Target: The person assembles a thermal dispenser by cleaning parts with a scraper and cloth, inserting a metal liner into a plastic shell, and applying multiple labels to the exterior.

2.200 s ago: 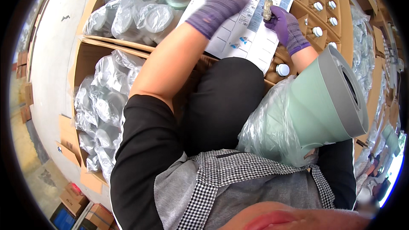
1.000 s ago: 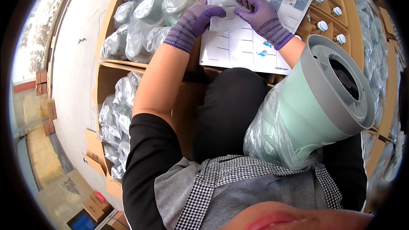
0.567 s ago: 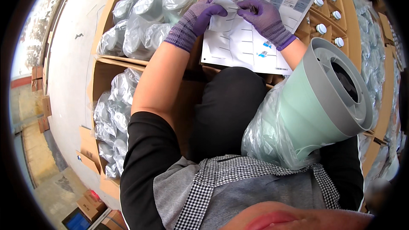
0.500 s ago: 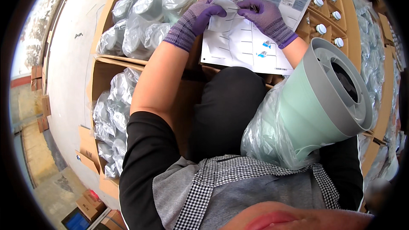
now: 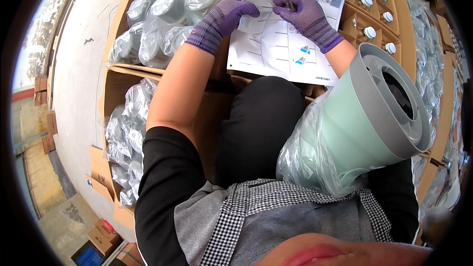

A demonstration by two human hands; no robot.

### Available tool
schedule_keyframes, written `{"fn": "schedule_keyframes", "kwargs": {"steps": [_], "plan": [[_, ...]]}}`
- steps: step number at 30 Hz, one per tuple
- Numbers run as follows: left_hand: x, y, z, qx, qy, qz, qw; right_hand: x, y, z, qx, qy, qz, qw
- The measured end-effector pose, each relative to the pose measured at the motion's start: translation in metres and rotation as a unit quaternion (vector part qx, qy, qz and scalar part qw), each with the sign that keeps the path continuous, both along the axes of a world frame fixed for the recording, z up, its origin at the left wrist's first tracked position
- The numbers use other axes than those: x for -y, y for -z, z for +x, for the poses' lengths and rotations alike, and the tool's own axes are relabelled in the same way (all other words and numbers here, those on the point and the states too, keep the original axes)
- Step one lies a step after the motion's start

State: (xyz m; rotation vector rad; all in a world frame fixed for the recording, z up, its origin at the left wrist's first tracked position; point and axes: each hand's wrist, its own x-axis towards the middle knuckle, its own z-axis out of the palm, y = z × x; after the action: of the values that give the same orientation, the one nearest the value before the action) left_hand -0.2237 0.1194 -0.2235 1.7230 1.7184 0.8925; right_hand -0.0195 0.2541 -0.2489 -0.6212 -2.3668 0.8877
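A white sheet of labels (image 5: pixel 268 59) lies in front of my knee, with rows of printed labels at its far part. My left hand (image 5: pixel 230 16), in a purple knit glove, is closed on a curled-up part of the sheet. My right hand (image 5: pixel 304 16), gloved alike, has thumb and fingers pinched at the sheet; a small dark thing shows in its grasp, too little to name. Two blue-and-white bits (image 5: pixel 304 50) stick to the sheet below it. At my right side leans a mint-green tapered container (image 5: pixel 359 118) with a grey rim, its lower part in clear plastic.
On the left are cardboard boxes (image 5: pixel 118 71) filled with plastic-wrapped items (image 5: pixel 170 5). A divided carton of white-capped bottles (image 5: pixel 369 32) stands at the far right. More wrapped items (image 5: pixel 427 64) lie beyond it. Small cartons (image 5: pixel 104 236) rest on the floor at the lower left.
The sheet of labels and both hands sit slightly further left and up in view. Both hands keep close together at the sheet, and the green container stays at my right side.
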Motion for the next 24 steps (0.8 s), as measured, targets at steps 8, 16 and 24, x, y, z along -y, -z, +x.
{"fn": "schedule_keyframes", "kwargs": {"steps": [8,16,24], "plan": [[-0.003,0.023,-0.015,-0.004,0.032,0.046,0.998,0.000,-0.004,-0.005,-0.002,-0.017,0.057,0.998],[-0.003,0.001,-0.007,0.046,-0.055,-0.044,0.996,-0.012,0.007,0.008,-0.142,0.041,-0.322,0.935],[-0.035,-0.006,-0.015,-0.201,-0.252,-0.142,0.936,-0.074,-0.008,0.094,-0.183,0.148,-0.118,0.965]]}}
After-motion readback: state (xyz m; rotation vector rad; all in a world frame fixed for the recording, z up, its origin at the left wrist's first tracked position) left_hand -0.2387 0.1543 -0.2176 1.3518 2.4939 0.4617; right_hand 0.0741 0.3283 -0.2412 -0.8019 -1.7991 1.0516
